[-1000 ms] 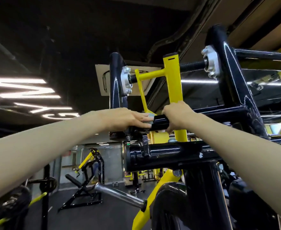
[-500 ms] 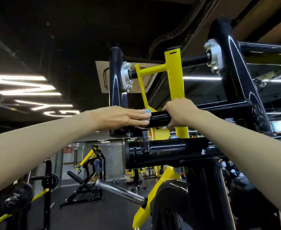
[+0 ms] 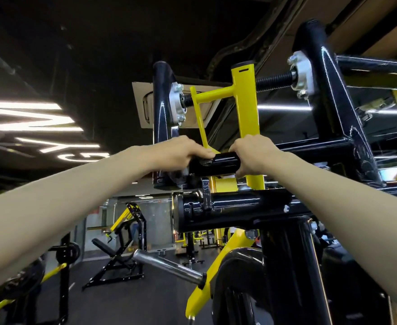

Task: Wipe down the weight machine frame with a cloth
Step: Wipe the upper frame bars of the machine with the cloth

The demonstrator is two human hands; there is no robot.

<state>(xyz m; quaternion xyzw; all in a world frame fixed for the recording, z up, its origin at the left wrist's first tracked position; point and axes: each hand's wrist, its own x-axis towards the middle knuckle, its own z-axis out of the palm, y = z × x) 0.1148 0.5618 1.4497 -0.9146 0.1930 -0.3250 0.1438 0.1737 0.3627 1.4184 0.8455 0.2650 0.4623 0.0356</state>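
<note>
The weight machine frame (image 3: 328, 127) is glossy black tubing with a yellow upright lever (image 3: 246, 109) in the middle. A short black crossbar (image 3: 223, 161) runs between my hands at arm's length. My left hand (image 3: 181, 153) curls over the bar's left end and holds a grey cloth (image 3: 177, 175) against it. Only a blurred edge of the cloth shows below the palm. My right hand (image 3: 253, 156) grips the crossbar just in front of the yellow lever.
A thick black horizontal tube (image 3: 228, 209) lies just below the crossbar. A chrome plate peg (image 3: 167, 266) sticks out lower left, beside a black weight plate (image 3: 239, 285). Other black and yellow gym machines (image 3: 122, 242) stand on the dark floor behind.
My left hand has gone from flat fingers pressing the cloth to curling over the bar's end, hiding most of the cloth. My right hand keeps its grip on the crossbar.
</note>
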